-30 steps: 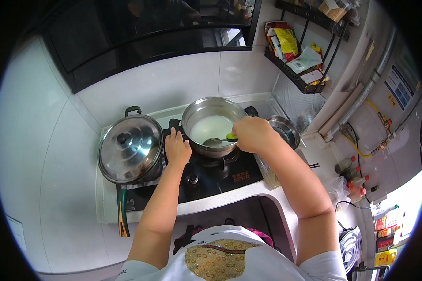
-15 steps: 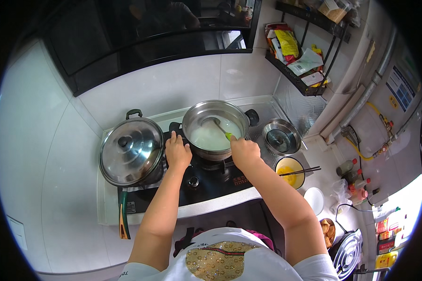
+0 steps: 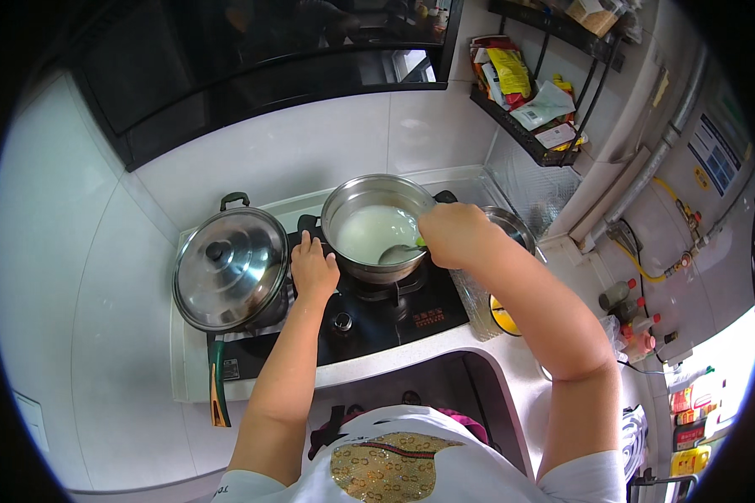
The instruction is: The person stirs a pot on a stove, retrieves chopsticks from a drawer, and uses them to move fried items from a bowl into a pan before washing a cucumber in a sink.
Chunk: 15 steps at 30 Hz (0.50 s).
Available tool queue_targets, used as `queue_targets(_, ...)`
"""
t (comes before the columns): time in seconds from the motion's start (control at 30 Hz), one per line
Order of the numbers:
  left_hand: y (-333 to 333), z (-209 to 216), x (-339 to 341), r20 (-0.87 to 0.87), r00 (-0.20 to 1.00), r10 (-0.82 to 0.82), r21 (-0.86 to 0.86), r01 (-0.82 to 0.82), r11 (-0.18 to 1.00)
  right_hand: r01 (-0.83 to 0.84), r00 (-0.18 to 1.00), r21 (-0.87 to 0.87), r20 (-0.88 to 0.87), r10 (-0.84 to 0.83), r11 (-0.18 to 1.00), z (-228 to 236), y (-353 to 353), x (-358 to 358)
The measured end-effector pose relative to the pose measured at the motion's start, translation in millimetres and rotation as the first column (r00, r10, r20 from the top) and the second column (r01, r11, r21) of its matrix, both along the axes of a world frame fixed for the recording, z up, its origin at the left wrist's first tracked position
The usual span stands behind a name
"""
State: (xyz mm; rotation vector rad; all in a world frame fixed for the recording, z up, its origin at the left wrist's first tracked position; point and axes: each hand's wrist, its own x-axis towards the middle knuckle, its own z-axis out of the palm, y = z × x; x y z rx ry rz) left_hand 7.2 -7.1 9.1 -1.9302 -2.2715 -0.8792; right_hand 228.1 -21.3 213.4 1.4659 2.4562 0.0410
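A steel pot (image 3: 377, 189) stands on the black hob (image 3: 394, 327), with cloudy white liquid (image 3: 365, 230) inside. My right hand (image 3: 455, 237) is closed round the green handle of a metal ladle (image 3: 401, 252). The ladle's bowl lies in the liquid by the pot's near right wall. My left hand (image 3: 315, 270) is at the pot's left side, its fingers stretched toward the dark side handle (image 3: 308, 224). Whether the fingertips touch that handle I cannot tell. My right hand and forearm partly cover the pot's right side and the things behind.
A large lidded pan (image 3: 232, 268) with a green handle (image 3: 218, 377) stands left of the pot. To the right are a steel bowl (image 3: 512, 225) and a yellow-lined bowl (image 3: 502, 317), both partly hidden. A wall rack (image 3: 520, 126) holds packets; several bottles (image 3: 633, 314) line the right wall.
My right hand has moved right and a little up, its elbow swinging outward. The ladle's bowl has come from the back of the pot to its near right side. My left hand stays almost still.
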Motion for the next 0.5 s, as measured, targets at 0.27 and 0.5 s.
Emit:
queue_targets(0.27,-1.0,1.0,2.5,-0.032,0.999,-0.006,-0.011,0.006,1.0,0.039,0.989,0.028,-0.143,-0.034,0.999,-26.3,-8.7,-15.2)
queue_targets(0.5,-1.3,-1.9,-1.8,-0.04,0.999,0.001,-0.004,-0.002,1.0,0.156,0.962,0.036,-0.232,-0.144,0.987,-79.4,-6.9,-21.6)
